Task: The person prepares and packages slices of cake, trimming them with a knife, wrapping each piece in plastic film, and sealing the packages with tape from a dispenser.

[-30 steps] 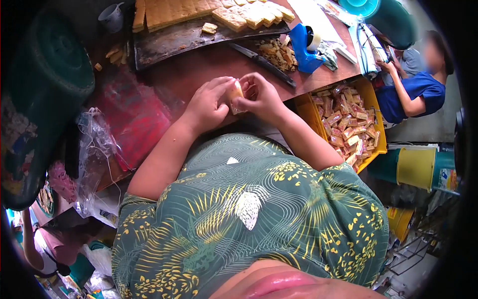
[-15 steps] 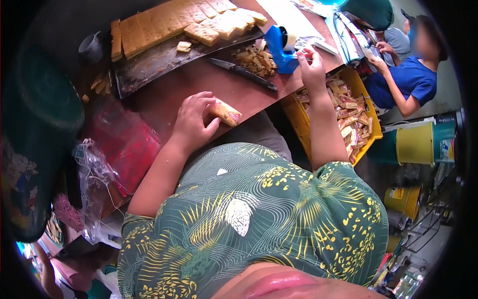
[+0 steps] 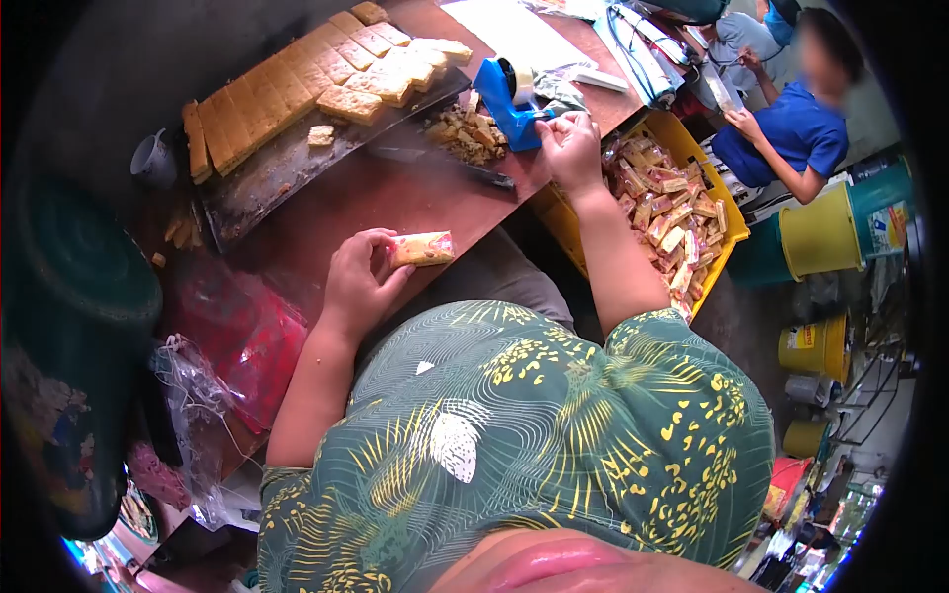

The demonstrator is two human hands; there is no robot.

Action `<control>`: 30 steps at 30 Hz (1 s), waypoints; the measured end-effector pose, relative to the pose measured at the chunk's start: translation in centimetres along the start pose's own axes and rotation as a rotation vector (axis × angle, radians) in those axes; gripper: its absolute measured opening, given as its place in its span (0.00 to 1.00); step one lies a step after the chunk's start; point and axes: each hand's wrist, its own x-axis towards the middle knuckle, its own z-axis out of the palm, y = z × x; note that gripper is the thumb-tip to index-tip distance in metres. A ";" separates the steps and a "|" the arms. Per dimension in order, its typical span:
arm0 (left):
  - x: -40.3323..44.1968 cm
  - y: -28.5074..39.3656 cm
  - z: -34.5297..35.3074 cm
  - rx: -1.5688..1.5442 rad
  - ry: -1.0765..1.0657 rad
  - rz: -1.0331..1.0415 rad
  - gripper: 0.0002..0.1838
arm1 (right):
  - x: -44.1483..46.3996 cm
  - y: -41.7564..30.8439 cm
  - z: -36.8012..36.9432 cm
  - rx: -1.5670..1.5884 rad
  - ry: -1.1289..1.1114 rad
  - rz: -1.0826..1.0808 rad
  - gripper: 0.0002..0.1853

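Observation:
My left hand (image 3: 358,275) is closed around one end of a plastic-wrapped cake bar (image 3: 423,248), held just over the table's front edge. My right hand (image 3: 572,148) is pinched at the front end of a blue tape dispenser (image 3: 514,117); whatever lies between the fingertips is too small to make out. A pale roll of tape (image 3: 521,83) sits in the dispenser. Beside it are a pile of cake crumbs and offcuts (image 3: 469,134) and a knife (image 3: 460,170) with a dark handle. Sliced yellow cake (image 3: 282,89) stands in rows on a dark baking tray (image 3: 237,210).
A yellow crate (image 3: 734,232) full of wrapped bars stands below the table at the right. Red plastic wrapping (image 3: 242,331) lies at the left, near a white cup (image 3: 153,160). A person in a blue shirt (image 3: 791,148) is at the upper right.
The view has shifted, so the table items appear further left. The wrapped bar has turned nearly level in my left hand. My right fingers have closed tighter at the dispenser's front.

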 end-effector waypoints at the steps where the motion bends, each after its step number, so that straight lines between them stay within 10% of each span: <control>1: -0.1 -0.3 0.1 -0.009 0.009 0.014 0.21 | -0.8 0.8 0.0 -0.167 -0.003 -0.019 0.12; 8: -0.4 -0.3 0.4 -0.127 0.084 0.111 0.21 | -0.8 -9.1 -2.5 0.490 -0.631 0.069 0.15; 15: -0.1 0.5 0.0 0.116 0.136 0.365 0.26 | -3.5 -22.7 -3.3 0.596 -1.042 -0.503 0.16; 21: -0.4 0.2 0.1 -0.019 0.152 0.265 0.22 | -2.5 -19.9 -2.2 0.275 -1.357 -0.023 0.25; 24: -0.1 0.5 0.2 -0.028 0.116 0.299 0.22 | -2.7 -16.0 -1.4 0.161 -1.272 -0.051 0.25; 27: 0.1 0.4 0.4 -0.068 0.107 0.294 0.22 | -4.6 -13.6 -0.7 0.434 -0.727 -0.492 0.25; 30: 0.0 0.9 0.5 -0.136 0.094 0.286 0.21 | -6.9 -15.1 -1.3 0.627 -0.919 -0.419 0.25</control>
